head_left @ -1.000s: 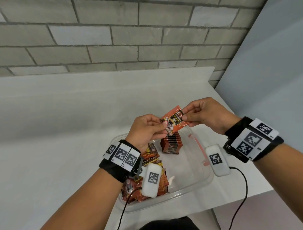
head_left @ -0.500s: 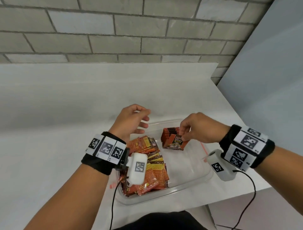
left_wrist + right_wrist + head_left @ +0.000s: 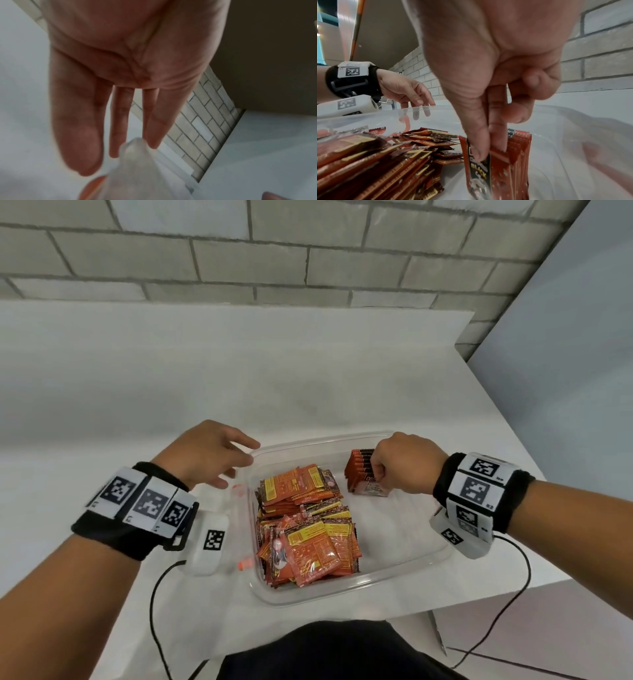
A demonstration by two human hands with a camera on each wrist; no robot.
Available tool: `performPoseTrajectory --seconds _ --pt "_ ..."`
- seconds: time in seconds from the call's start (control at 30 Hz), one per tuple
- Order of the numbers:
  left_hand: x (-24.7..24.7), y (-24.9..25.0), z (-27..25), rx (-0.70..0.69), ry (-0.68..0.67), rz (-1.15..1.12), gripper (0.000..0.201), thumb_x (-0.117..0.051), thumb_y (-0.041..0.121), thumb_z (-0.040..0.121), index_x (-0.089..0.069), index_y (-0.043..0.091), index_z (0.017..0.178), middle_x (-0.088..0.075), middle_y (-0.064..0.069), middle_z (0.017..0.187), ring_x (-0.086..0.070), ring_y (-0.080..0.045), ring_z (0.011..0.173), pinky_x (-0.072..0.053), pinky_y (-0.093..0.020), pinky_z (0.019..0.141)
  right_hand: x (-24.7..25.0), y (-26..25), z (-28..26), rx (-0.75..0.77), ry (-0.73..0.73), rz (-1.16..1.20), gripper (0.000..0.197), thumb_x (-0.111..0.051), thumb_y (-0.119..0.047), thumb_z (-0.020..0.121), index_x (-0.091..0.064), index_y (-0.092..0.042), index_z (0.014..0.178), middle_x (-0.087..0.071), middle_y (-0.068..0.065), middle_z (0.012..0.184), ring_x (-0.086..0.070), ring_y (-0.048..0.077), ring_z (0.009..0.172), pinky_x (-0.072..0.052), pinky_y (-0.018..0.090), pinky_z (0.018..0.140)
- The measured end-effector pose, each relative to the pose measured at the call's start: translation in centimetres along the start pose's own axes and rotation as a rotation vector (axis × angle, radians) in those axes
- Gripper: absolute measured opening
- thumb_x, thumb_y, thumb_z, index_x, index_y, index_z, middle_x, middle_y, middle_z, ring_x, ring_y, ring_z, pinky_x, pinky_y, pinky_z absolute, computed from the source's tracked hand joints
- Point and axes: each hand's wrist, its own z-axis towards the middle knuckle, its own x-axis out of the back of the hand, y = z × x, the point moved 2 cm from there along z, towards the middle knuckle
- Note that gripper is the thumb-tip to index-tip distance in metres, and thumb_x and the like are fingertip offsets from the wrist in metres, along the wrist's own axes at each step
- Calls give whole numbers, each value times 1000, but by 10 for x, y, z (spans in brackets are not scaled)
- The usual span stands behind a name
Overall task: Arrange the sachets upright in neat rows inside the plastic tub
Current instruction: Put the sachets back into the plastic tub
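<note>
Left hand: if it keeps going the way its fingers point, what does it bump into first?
Probably the plastic tub's near corner rim: the left hand's straight fingers point right at it, though the gap is hard to judge.

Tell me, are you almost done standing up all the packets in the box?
Not nearly. One short row of sachets already stands upright at the far end of the tub. The right hand is pinching one more sachet onto that row. The left hand is free. The big loose pile is left.
</note>
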Motion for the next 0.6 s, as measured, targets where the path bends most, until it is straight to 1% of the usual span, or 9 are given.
performPoseTrajectory --seconds 0.1,0.17,0.3,0.43,0.5,0.6 --pt "-2 -7 3 20 1 -91 23 -69 5 85 -70 22 100 -72 -3 83 -67 -17 62 -56 -27 59 -1 -3 4 -5 -12 -62 10 -62 -11 81 -68 -18 85 -62 2 88 -58 22 75 -32 21 49" --pt "-2 -9 4 24 8 -137 24 -69 2 84 -71 17 102 -70 -3 77 -65 -15 55 -57 -25 56 -2 -4 6 -7 -15 -90 11 -61 -10 82 -68 -16 88 -61 3 88 -57 23 74 -31 21 49" --pt "-2 -11 5 20 3 -168 23 -69 1 84 -71 16 101 -69 -5 77 -64 -16 55 -58 -25 56 -1 -4 8 -16 -15 -100 10 -60 -12 83 -66 -19 86 -60 3 90 -54 22 74 -29 21 49" --pt "-2 -13 6 16 -4 -183 23 -69 1 84 -71 18 100 -69 -6 80 -65 -17 57 -57 -25 55 0 -4 8 -23 -19 -109 7 -60 -14 83 -61 -20 82 -57 1 85 -52 21 73 -28 21 48" --pt "-2 -14 6 15 -5 -193 23 -69 0 84 -71 18 98 -69 -7 82 -64 -16 56 -55 -23 53 1 -4 8 -26 -21 -131 3 -59 -15 84 -61 -16 85 -60 3 88 -53 21 72 -29 22 49" --pt "-2 -14 6 12 -13 -202 23 -69 0 84 -71 18 97 -69 -8 82 -64 -15 57 -54 -22 51 2 -3 10 -25 -32 -156 8 -59 -16 86 -63 -14 92 -62 5 92 -55 22 74 -32 23 51"
